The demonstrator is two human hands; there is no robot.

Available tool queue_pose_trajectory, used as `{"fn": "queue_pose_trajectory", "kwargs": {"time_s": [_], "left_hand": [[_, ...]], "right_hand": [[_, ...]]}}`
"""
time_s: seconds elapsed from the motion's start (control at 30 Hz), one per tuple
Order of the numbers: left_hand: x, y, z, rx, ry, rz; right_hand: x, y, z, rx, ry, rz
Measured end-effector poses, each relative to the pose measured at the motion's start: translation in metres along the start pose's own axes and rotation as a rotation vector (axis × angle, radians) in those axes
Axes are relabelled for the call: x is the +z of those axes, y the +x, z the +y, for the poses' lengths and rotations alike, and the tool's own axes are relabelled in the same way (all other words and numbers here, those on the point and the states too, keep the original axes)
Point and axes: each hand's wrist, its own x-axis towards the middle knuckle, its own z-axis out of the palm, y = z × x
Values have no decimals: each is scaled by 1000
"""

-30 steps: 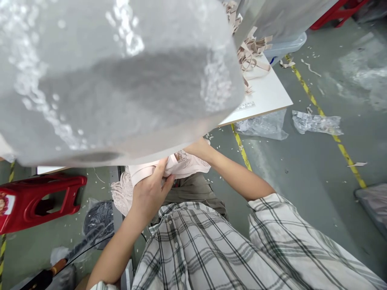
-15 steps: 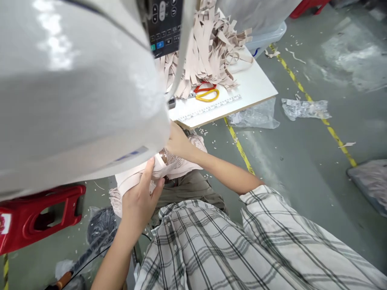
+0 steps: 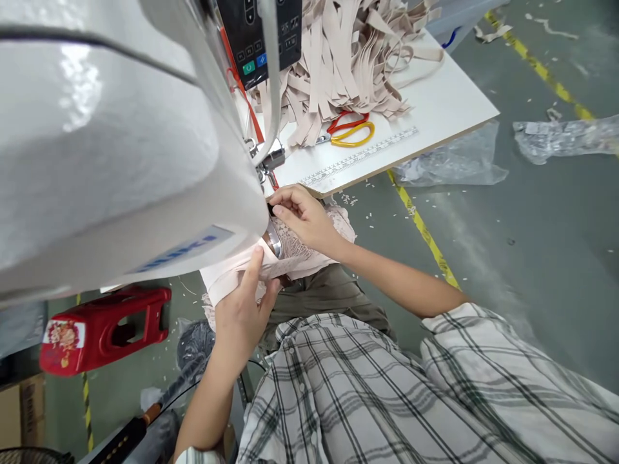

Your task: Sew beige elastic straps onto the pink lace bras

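Observation:
A pale pink lace garment [image 3: 302, 248] lies around the narrow metal arm of a white sewing machine [image 3: 203, 212], below its head. My left hand [image 3: 244, 312] is on the garment's smooth band, index finger stretched along it and thumb apart. The cloth passes under the palm, and the other fingers are mostly hidden. Just beside the front of the machine head, my right hand [image 3: 309, 222] is curled, with thumb and index fingertip close together over the lace. What lies between those fingertips, if anything, is not visible.
A white tabletop [image 3: 454, 106] carries a heap of pale fabric strips [image 3: 338, 64], red-and-yellow-handled scissors [image 3: 353, 132] and a clear ruler [image 3: 358, 154]. Above hangs a black control panel [image 3: 261, 38]. A red stool [image 3: 106, 328] stands at left. Plastic bags [image 3: 454, 154] lie on the floor.
The view has shifted, so the scene sits further right and the machine head covers less. My right fingers, hidden behind the head before, now show. My left hand stays on the garment.

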Motion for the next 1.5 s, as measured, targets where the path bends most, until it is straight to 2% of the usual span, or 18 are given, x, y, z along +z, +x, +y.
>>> {"fn": "queue_pose_trajectory", "kwargs": {"time_s": [0.67, 0.9, 1.03, 1.1, 1.2, 1.27, 1.33, 1.5], "left_hand": [[2, 6, 13, 59, -121, -3], [12, -2, 3, 44, -168, 129], [28, -10, 11, -1, -103, 117], [43, -20, 24, 53, -76, 147], [66, -36, 49, 191, -113, 180], [75, -45, 62, 221, -192, 154], [76, -49, 68, 217, -294, 86], [59, -48, 55, 159, -575, -170]], "right_hand": [[-3, -11, -20, 70, 42, -31], [4, -13, -15, 179, 169, 61], [3, -34, -13, 187, 136, -25], [-1, -52, -14, 203, 73, -93], [-12, -78, -18, 359, 87, -159], [-21, -90, -20, 430, 167, -138], [-30, -97, -22, 438, 225, -119], [-50, -102, -28, 466, 176, -145]]}}
